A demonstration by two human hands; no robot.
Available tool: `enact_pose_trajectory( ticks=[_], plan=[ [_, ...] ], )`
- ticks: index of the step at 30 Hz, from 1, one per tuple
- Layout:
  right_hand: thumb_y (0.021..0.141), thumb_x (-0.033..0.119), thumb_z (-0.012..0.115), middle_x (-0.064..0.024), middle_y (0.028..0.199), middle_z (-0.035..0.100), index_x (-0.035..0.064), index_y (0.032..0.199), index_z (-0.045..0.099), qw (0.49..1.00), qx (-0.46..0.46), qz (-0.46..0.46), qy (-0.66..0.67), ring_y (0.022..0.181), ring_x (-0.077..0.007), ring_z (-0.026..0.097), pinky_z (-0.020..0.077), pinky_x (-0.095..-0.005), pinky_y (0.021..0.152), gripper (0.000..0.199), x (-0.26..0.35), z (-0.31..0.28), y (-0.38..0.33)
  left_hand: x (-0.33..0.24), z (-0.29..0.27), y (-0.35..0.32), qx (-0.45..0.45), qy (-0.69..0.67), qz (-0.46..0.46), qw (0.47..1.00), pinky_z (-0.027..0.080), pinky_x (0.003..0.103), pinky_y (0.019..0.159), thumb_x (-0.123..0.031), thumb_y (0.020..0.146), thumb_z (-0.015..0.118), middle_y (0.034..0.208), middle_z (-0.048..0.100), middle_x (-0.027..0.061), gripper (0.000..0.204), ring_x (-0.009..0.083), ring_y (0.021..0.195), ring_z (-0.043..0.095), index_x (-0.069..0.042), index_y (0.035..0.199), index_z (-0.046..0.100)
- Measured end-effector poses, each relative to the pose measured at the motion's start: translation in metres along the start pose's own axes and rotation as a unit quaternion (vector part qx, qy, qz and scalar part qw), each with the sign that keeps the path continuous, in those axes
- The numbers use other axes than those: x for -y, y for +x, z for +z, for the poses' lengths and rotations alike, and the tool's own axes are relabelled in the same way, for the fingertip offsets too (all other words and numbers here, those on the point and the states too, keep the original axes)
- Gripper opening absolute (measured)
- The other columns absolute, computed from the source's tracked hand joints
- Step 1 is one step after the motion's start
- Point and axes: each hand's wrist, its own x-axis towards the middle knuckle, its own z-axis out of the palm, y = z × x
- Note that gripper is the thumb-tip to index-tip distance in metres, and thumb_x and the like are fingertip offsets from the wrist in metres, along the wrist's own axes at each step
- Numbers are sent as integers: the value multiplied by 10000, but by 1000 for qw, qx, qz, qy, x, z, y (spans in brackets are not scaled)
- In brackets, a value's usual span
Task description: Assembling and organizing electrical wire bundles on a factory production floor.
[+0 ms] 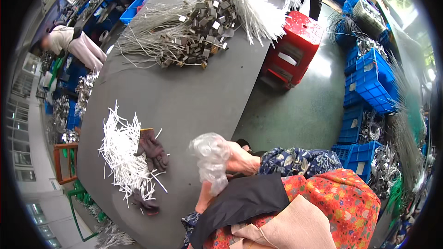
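A crumpled clear plastic bag [210,154] is bunched up between my two hands, just over the near right edge of the grey table [180,97]. My right hand [242,159] grips it from the right, its fingers partly behind the film. Lower down, my left hand [205,197] holds the bag's bottom end, and the plastic covers most of its fingers. To the left of my hands lies a loose heap of short white tubes [121,150]. Dark work gloves [153,150] rest against that heap, one by its right side and another at its lower end.
Bundles of wires with metal blocks [207,27] and white strands [251,7] cover the table's far end. A red stool [300,41] stands right of the table. Blue crates [374,80] line the right side. A person [76,44] bends over at the far left.
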Motion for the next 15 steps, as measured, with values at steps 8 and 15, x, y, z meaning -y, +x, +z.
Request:
enact_pose_trajectory(
  ticks=[8, 15],
  plan=[
    [909, 174, 628, 18, 880, 632, 51, 940, 626, 928, 5, 117, -354, 878, -89, 593, 490, -281, 760, 127, 14, -32, -42, 21, -22, 31, 7, 182, 55, 982, 479, 276, 679, -223, 860, 625, 803, 651, 25, 250, 101, 740, 585, 12, 941, 655],
    [833, 353, 655, -95, 966, 688, 8, 1143, 609, 688, 104, 91, -712, 934, -184, 639, 480, -348, 805, 466, 23, -16, -83, 25, -52, 29, -14, 266, 87, 960, 470, 271, 659, -236, 867, 619, 780, 642, 22, 256, 89, 724, 571, 13, 918, 650]
  ],
)
